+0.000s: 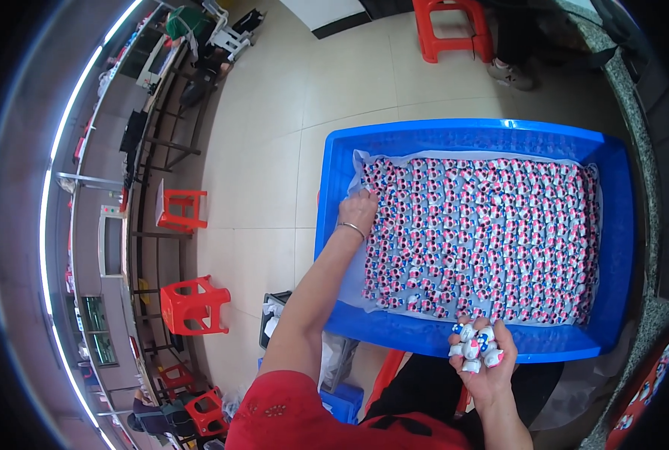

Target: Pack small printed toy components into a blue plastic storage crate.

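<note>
**Q:** Where did the work stand, and what were your hands doing?

**A:** My left hand (pixel 359 206) lay curled on the figurines at the 9 o'clock edge of the blue tray (pixel 612 247); whether it gripped one, I cannot tell. My right hand (pixel 483 358), at 6 o'clock, was closed around a cluster of small white toy figurines (pixel 472 343).

**Q:** How much was done?

**A:** The rows of figurines (pixel 492 240) on the tray's white liner (pixel 354 277) looked nearly full; only my handful seemed left.

A blue tray (pixel 618 247) carries rows of small figurines (pixel 492 240).
</note>
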`<state>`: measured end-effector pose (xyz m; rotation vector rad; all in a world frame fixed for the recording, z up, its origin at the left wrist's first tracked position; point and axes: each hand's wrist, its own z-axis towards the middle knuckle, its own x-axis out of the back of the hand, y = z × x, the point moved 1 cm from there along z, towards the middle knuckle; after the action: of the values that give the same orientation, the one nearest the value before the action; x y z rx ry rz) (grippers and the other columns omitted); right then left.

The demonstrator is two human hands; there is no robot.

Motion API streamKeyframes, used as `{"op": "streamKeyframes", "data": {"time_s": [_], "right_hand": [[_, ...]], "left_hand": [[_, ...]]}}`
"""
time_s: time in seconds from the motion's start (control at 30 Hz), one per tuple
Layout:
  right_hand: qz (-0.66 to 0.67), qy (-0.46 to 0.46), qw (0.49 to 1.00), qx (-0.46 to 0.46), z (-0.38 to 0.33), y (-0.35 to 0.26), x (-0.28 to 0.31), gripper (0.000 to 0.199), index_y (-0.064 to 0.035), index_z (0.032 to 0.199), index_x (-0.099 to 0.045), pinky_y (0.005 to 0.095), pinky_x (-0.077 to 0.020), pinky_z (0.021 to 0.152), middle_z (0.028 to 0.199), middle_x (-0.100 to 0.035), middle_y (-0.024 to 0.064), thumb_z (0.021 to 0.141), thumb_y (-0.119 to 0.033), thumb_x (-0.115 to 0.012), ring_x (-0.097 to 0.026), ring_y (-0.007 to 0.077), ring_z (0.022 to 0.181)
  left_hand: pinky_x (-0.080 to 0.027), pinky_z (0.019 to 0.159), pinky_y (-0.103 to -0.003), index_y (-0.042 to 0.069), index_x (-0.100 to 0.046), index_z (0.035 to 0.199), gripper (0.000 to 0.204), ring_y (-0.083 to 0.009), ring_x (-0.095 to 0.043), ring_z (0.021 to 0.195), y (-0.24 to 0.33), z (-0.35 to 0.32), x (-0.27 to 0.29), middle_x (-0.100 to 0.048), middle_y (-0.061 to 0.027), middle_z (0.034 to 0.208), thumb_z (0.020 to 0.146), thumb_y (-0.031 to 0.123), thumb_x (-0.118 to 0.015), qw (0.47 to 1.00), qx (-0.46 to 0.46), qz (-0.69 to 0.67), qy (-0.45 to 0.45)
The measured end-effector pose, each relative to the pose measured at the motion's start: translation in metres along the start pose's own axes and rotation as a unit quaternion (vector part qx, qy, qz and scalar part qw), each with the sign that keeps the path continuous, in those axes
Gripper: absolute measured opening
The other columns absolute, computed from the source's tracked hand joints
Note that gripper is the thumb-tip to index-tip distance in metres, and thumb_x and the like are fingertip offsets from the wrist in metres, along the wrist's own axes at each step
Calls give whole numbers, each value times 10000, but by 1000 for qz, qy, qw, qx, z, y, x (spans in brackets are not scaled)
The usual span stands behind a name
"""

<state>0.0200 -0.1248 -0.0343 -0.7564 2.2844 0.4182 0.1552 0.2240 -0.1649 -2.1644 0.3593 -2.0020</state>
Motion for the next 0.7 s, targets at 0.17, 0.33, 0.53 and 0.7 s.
{"op": "streamKeyframes", "data": {"time_s": [0.17, 0.33, 0.53, 0.7], "right_hand": [[0, 32, 999, -1, -1, -2, -3, 362, -63, 917, -616, 430, -598, 556, 1104, -588, 157, 937, -416, -537, -626, 313, 850], [3, -3, 1000, 15, 22, -11, -1, 378, -80, 966, -634, 475, -579, 673, 1110, -618, 136, 960, -433, -497, -646, 298, 936], [-13, -22, 1000, 8, 40, -5, -3, 319, -103, 988, -638, 403, -547, 747, 992, -657, 92, 971, -389, -497, -651, 237, 899], [-27, 39, 999, -16, 45, 11, -10, 322, -106, 1033, -631, 343, -524, 776, 969, -657, 50, 956, -398, -517, -638, 192, 907]], "left_hand": [[-566, 658, -371, 85, -648, 914, 119, -245, -676, 826, 6, -6, 27, -657, -109, 912, 835, 90, -561, 998, 6, -23, -51], [-519, 685, -389, 69, -632, 991, 214, -299, -637, 843, 59, -47, 149, -636, -128, 1017, 796, 114, -710, 870, -51, -490, 25], [-483, 800, -363, 69, -628, 1023, 298, -280, -581, 923, 123, -101, 211, -631, -94, 1107, 767, 173, -739, 843, -251, -476, 23], [-493, 801, -370, 39, -602, 989, 214, -282, -587, 954, 129, -112, 196, -597, -117, 1155, 810, 136, -670, 871, -236, -430, 36]]}}
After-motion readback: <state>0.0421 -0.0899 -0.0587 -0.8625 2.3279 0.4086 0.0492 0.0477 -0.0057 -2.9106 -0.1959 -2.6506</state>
